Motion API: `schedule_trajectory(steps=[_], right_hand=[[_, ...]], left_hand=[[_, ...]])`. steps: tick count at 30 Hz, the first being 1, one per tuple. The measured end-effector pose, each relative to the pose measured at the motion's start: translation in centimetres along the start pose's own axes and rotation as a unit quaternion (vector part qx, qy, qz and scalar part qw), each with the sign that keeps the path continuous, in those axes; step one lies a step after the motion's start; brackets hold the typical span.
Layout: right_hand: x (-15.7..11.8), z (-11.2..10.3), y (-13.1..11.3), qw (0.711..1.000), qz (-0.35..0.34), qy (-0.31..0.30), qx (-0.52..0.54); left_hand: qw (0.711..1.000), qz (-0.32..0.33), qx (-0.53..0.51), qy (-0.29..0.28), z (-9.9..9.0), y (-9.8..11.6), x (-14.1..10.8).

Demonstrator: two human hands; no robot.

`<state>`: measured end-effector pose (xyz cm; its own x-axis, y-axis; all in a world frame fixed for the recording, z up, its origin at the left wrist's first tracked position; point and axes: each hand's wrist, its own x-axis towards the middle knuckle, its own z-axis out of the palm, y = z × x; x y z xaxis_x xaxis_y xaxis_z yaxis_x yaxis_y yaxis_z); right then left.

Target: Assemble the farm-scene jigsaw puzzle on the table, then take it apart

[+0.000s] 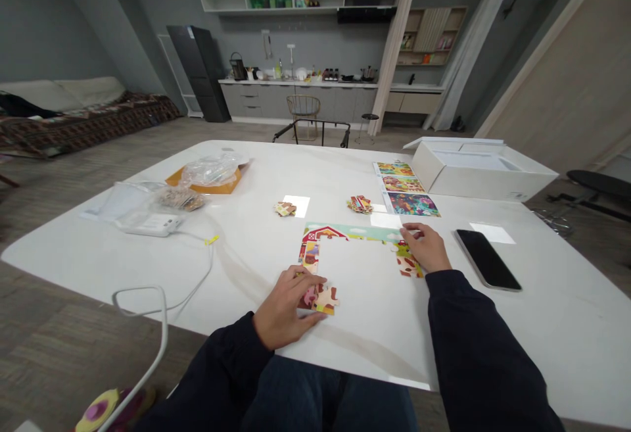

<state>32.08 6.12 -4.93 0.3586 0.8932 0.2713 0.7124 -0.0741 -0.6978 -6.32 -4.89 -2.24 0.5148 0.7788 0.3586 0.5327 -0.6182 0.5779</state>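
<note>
A partly joined jigsaw puzzle point(367, 231) lies flat on the white table, its pieces forming the top and both sides of a frame around bare tabletop. A red barn shows at its upper left. My left hand point(288, 304) holds the lower left corner, thumb along the bottom edge and fingers over the pieces. Beside its fingertips is a cream-and-brown corner piece point(326, 300). My right hand point(428, 246) grips the upper right corner with bent fingers, partly covering it. Below those fingers a brown-and-white patterned piece point(408, 266) shows.
Loose puzzle pieces form a small pile point(359, 204) and another pile point(285, 208) behind the puzzle. Picture sheets point(413, 204) lie by a white box point(486, 179). A phone point(487, 259) is at right. A white cable point(165, 317), power strip point(150, 223) and plastic bags point(131, 200) occupy the left.
</note>
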Motion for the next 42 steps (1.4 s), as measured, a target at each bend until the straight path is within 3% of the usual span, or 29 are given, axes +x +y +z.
schedule_trajectory(steps=[10, 13, 15, 18, 21, 25, 28, 34, 42], right_hand=[[-0.1, -0.2, -0.2, 1.0, -0.008, 0.005, 0.01], [-0.2, -0.2, -0.3, 1.0, -0.015, 0.003, 0.016], [-0.1, -0.1, -0.3, 1.0, -0.014, 0.002, 0.019], [0.3, -0.2, 0.3, 0.999, -0.01, -0.01, 0.037], [0.6, -0.3, 1.1, 0.996, -0.006, -0.045, 0.076], [0.9, -0.4, 1.8, 0.993, -0.006, -0.06, 0.099], [0.9, -0.3, 1.9, 0.993, -0.005, -0.061, 0.102], [0.9, 0.0, 2.0, 0.994, 0.001, -0.047, 0.099], [0.7, 0.0, 1.7, 0.995, 0.003, -0.034, 0.099]], left_hand=[[1.0, -0.003, -0.011, 0.002, -0.3, 0.3, 0.1], [0.999, 0.032, -0.017, 0.012, -0.2, 2.1, 1.4], [0.997, 0.063, -0.03, -0.012, 0.4, 4.1, 3.4], [0.992, 0.087, -0.056, -0.067, 2.8, 7.4, 7.4], [0.993, 0.08, -0.046, -0.076, 7.0, 9.0, 11.4], [0.996, 0.057, -0.032, -0.059, 12.2, 8.5, 13.9], [0.996, 0.064, -0.035, -0.05, 14.0, 7.3, 13.6], [0.992, 0.111, -0.041, -0.035, 14.2, 6.1, 12.8], [0.995, 0.035, -0.095, -0.01, 13.5, 6.8, 12.7]])
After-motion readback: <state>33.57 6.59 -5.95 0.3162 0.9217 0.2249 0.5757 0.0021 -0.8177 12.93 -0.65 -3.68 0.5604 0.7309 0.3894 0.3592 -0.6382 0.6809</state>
